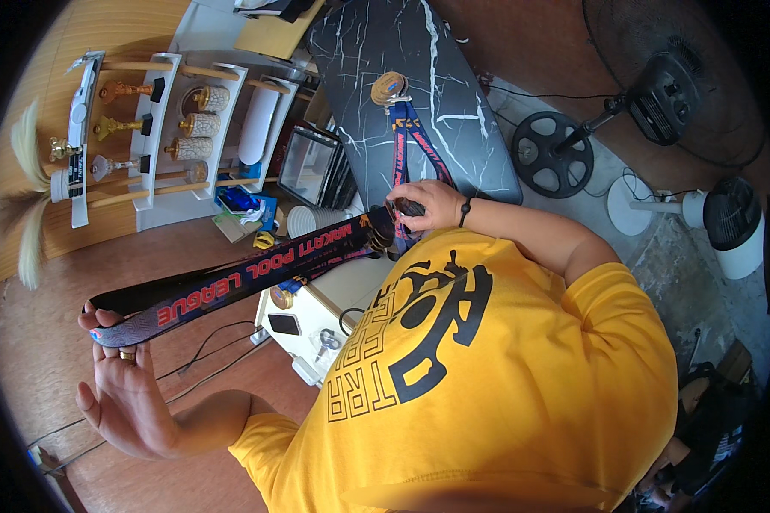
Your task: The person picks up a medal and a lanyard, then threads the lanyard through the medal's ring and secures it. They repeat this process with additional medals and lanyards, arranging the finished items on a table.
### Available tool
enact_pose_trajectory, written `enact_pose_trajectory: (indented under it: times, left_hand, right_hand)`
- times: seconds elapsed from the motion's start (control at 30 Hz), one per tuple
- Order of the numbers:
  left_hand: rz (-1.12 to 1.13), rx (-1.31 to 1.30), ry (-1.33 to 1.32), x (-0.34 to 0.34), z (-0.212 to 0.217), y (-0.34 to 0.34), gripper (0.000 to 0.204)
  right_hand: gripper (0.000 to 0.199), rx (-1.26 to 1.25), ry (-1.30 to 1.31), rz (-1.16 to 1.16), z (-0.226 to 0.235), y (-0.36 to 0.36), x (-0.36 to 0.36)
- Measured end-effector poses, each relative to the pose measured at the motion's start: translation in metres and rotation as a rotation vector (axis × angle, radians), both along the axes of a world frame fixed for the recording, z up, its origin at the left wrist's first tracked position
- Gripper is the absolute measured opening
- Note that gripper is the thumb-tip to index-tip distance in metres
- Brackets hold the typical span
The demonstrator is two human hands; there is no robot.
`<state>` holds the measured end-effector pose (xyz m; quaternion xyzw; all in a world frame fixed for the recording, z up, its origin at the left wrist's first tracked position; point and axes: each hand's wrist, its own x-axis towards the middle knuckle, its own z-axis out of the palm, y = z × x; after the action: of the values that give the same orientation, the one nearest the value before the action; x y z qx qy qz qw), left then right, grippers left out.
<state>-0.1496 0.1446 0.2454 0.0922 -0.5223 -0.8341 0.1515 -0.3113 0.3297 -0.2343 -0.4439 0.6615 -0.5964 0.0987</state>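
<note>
A dark ribbon with red lettering (257, 274) is stretched between my two hands. My left hand (128, 398), palm up, has its fingers hooked through the ribbon's looped end. The ribbon's other end meets my right hand (436, 205), whose fingers are closed round a dark medal (409, 207), partly hidden by them. A gold medal (389, 88) lies on the black marble-patterned table (351, 38), its ribbon (415, 141) running toward my right hand. Below the stretched ribbon, another medal (282, 297) rests on a white cabinet (304, 333), beside a phone (284, 324).
A white shelf (158, 128) with trophies and jars stands at the left. Framed panels (308, 167) and stacked white cups (308, 221) sit beside the table. At the right are a black standing fan (659, 94) and a white fan (731, 227). Cables (201, 350) trail across the floor.
</note>
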Motion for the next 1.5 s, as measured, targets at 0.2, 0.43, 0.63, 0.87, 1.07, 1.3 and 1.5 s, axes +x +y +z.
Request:
enact_pose_trajectory:
  times: [0.2,0.43,0.63,0.87,1.07,1.3,1.5]
  left_hand:
    - [0.012,0.0,-0.002,0.0,0.0,0.001,0.085]
    - [-0.018,0.002,-0.008,-0.005,-0.002,0.004,0.083]
    - [-0.018,-0.025,-0.022,-0.01,-0.006,0.01,0.081]
    - [-0.059,0.016,-0.027,-0.016,-0.009,0.014,0.082]
    - [-0.006,0.002,-0.003,-0.023,-0.008,0.021,0.084]
    - [-0.033,0.038,0.041,-0.029,-0.009,0.022,0.08]
    - [-0.051,0.014,0.017,-0.027,-0.005,0.021,0.084]
  right_hand:
    - [0.043,-0.126,0.154,0.007,0.007,0.002,-0.005]
    - [0.052,0.023,0.042,0.097,0.001,-0.005,-0.003]
    - [0.068,0.1,-0.015,0.224,-0.007,-0.025,-0.001]
    - [0.089,0.162,0.136,0.27,-0.013,-0.051,-0.001]
    - [0.092,0.047,-0.088,0.282,-0.01,-0.063,0.008]
    - [0.092,0.057,-0.077,0.117,-0.008,-0.066,0.022]
    - [0.076,0.102,-0.112,0.11,-0.015,-0.076,0.02]
